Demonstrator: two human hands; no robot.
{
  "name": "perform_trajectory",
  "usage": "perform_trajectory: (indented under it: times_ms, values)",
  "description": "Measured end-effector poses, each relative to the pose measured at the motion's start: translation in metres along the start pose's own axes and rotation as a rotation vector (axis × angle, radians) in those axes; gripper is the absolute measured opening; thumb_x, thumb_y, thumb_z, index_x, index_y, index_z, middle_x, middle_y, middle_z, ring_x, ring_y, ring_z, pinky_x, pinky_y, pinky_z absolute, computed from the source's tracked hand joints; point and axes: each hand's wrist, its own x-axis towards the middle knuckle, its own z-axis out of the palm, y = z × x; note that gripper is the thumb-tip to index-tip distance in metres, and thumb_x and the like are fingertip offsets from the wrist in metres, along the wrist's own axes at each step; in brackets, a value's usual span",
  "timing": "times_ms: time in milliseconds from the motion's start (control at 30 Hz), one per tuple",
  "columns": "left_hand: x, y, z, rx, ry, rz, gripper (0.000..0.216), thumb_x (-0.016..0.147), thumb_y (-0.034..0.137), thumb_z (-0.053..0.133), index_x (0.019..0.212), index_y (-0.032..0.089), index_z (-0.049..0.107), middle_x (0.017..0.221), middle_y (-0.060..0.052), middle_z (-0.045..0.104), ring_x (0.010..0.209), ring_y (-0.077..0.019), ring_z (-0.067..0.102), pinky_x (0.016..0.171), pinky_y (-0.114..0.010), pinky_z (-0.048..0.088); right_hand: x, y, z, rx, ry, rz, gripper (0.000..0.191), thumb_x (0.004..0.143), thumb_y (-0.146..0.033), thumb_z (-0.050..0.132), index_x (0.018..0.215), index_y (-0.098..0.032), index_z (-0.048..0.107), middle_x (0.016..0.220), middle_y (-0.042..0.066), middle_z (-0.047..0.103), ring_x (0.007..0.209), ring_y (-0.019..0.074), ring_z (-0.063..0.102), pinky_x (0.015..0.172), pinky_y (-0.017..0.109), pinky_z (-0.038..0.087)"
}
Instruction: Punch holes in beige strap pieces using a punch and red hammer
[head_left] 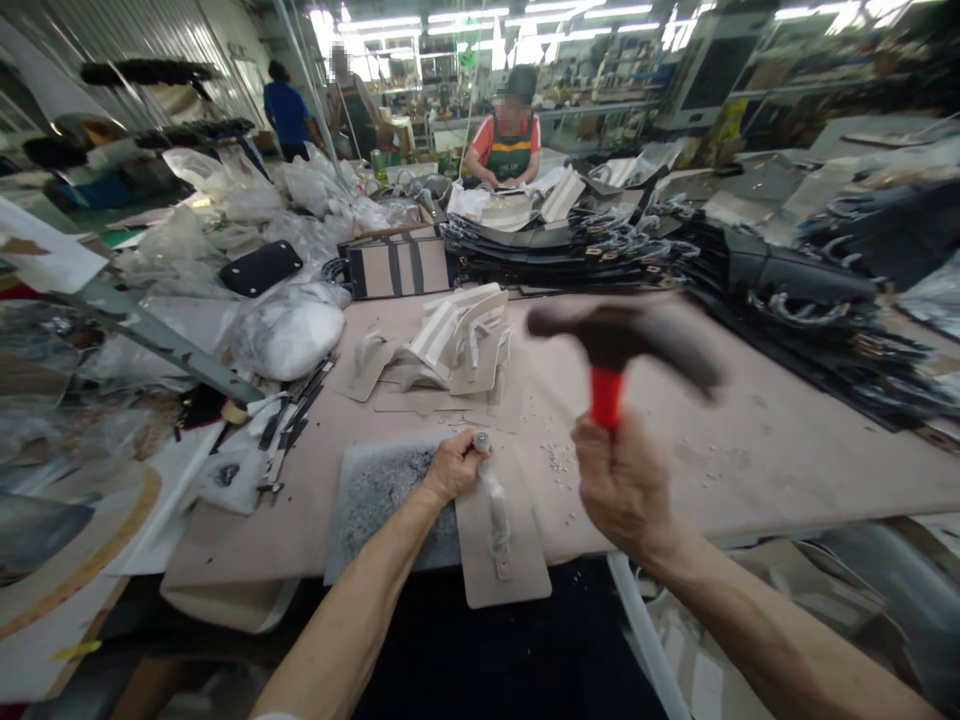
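Observation:
My right hand (pixel 624 482) is closed round the red handle of a hammer (pixel 628 342). Its dark head is raised above the table and blurred by motion. My left hand (pixel 452 463) pinches a small metal punch (pixel 481 441) and holds it upright on a beige leather piece (pixel 501 540). That piece lies at the table's near edge with a pale strap along its middle. It partly overlaps a scarred grey cutting slab (pixel 379 500) under my left wrist.
A pile of beige and white cut pieces (pixel 450 345) sits beyond the slab. Stacked black bags with handles (pixel 787 280) fill the right side. Plastic-wrapped bundles (pixel 289 330) and dark strips lie left. A person in a green apron (pixel 511 140) works at the far end.

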Motion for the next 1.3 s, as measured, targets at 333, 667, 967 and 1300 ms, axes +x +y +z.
perform_trajectory:
  times_ms: [333, 667, 967, 1300]
  values:
    - [-0.003, 0.000, 0.000, 0.021, -0.002, 0.000, 0.011, 0.084, 0.021, 0.056, 0.087, 0.017, 0.066, 0.077, 0.000, 0.065, 0.073, -0.0143, 0.058, 0.072, -0.024, 0.045, -0.034, 0.067, 0.033, -0.174, -0.650, 0.222, 0.026, 0.103, -0.034, 0.035, 0.089, -0.018, 0.052, 0.067, 0.002, 0.059, 0.058, 0.0148, 0.050, 0.056, 0.027, 0.025]
    - [-0.002, -0.002, 0.002, -0.072, 0.040, -0.038, 0.012, 0.080, 0.022, 0.062, 0.088, 0.017, 0.069, 0.082, -0.002, 0.068, 0.077, -0.0150, 0.062, 0.074, -0.024, 0.048, -0.061, 0.045, 0.073, -0.082, -0.384, -0.295, 0.051, 0.089, -0.013, 0.048, 0.139, -0.019, 0.042, 0.143, 0.016, 0.043, 0.118, 0.0273, 0.050, 0.096, 0.042, 0.044]
    - [0.008, 0.003, -0.003, -0.389, 0.409, -0.223, 0.028, 0.070, 0.036, 0.077, 0.084, 0.015, 0.065, 0.077, -0.001, 0.070, 0.071, -0.0133, 0.064, 0.067, -0.022, 0.049, -0.070, 0.008, 0.103, -0.256, -0.556, -0.552, 0.022, 0.087, -0.006, 0.048, 0.105, -0.018, 0.054, 0.129, 0.011, 0.054, 0.095, 0.0228, 0.054, 0.080, 0.036, 0.041]
    - [-0.037, -0.015, -0.046, -0.237, 0.535, -0.211, 0.025, 0.072, 0.031, 0.074, 0.090, 0.016, 0.066, 0.082, -0.002, 0.071, 0.075, -0.0157, 0.066, 0.070, -0.025, 0.052, -0.021, -0.002, 0.072, -0.256, -0.256, 0.063, 0.010, 0.086, -0.016, 0.048, 0.091, -0.018, 0.057, 0.077, 0.007, 0.063, 0.069, 0.0210, 0.055, 0.064, 0.031, 0.032]
